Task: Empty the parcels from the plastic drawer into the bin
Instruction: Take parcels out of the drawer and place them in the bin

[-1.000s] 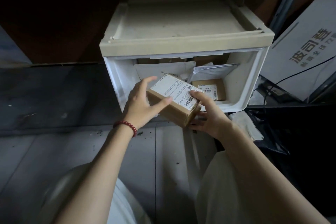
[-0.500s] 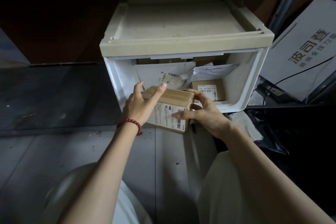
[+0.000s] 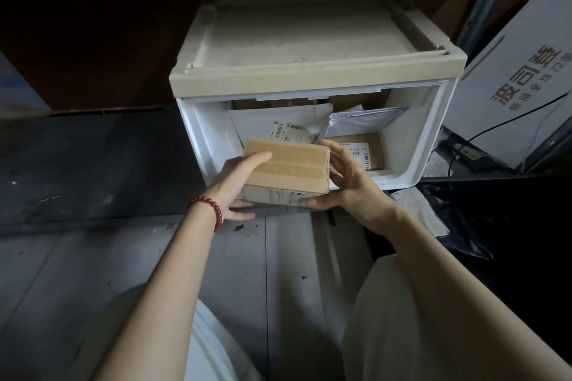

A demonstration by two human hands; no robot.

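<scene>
The grey panelled floor fills the lower half of the frame, with scattered crumbs of debris. At the upper centre stands a plastic drawer unit with a dusty beige top. Its white drawer is open towards the camera and holds parcels. A white printed carton leans at the right edge, a black cable running across its face. Below it, at mid right, lies a crumpled black plastic bag. In the centre of the frame, just in front of the drawer's mouth, a taped cardboard box is held between both hands, brown tape uppermost and a printed label on the side facing the camera. Inside the drawer a white mailer stands at the back left and a pale grey mailer lies at the back right. A small labelled cardboard parcel sits beneath the grey one. The left hand grips the box's left end, one digit on top and the rest beneath. The right hand clasps the right end with curled fingers. A red bead bracelet circles the left wrist.
</scene>
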